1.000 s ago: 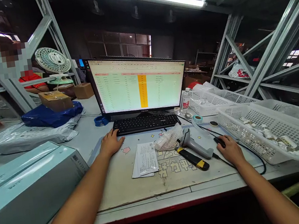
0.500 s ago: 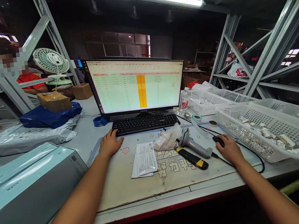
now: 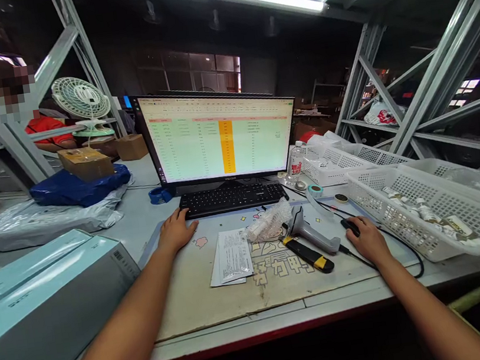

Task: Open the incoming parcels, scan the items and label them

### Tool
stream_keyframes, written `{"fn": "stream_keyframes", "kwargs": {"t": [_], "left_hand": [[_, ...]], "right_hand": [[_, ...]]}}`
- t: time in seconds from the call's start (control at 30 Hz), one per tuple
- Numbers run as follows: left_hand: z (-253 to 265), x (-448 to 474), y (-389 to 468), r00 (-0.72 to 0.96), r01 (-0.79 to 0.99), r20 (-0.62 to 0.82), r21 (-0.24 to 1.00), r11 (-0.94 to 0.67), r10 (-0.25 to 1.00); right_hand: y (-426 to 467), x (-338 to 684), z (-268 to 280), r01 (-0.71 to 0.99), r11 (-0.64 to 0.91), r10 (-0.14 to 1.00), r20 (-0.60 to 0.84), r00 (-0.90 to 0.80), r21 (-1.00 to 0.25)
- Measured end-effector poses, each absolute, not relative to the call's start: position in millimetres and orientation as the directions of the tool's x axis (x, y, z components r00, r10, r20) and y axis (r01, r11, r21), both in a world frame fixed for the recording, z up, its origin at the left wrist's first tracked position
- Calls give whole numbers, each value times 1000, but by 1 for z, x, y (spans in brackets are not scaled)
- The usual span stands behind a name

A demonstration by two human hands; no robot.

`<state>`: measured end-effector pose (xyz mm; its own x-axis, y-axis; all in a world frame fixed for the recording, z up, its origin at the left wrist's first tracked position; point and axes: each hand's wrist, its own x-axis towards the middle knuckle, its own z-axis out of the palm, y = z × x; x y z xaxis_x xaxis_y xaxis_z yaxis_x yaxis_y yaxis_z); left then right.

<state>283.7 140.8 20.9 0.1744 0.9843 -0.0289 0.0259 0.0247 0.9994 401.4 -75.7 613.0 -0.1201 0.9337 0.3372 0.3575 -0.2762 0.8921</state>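
My left hand (image 3: 176,230) lies palm down on the desk mat (image 3: 195,305), its fingers stretched out to the lower left corner of a black keyboard (image 3: 231,198). Under my right hand (image 3: 368,239) is a black computer mouse (image 3: 350,226), with the fingers curved over it. Behind the keyboard a monitor (image 3: 191,151) displays a spreadsheet with one orange column. Between my hands lie a printed white packet (image 3: 234,255), a bubble-wrapped item (image 3: 268,222), a grey barcode scanner (image 3: 317,236) and a black and yellow utility knife (image 3: 307,254).
Pale blue boxes (image 3: 58,283) stand beside my left forearm, with wrapped parcels (image 3: 49,221) behind them. White perforated baskets (image 3: 404,204), one holding small bottles (image 3: 427,213), line the right side. A fan (image 3: 81,98) and a person in red (image 3: 52,130) are beyond the rack.
Both of my hands keep their places on the keyboard corner and the mouse. In the background, the other person's head has shifted slightly left.
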Motion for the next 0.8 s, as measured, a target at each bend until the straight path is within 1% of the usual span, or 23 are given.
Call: {"fn": "stream_keyframes", "kwargs": {"t": [0.63,0.8], "left_hand": [[20,285,140,162,8,-11,1000,10,987],[20,285,139,152,10,-14,1000,13,988]], "right_hand": [[-76,404,615,359,-266,934,332,-134,894],[-76,402,614,367,-274,935,336,-115,889]]}}
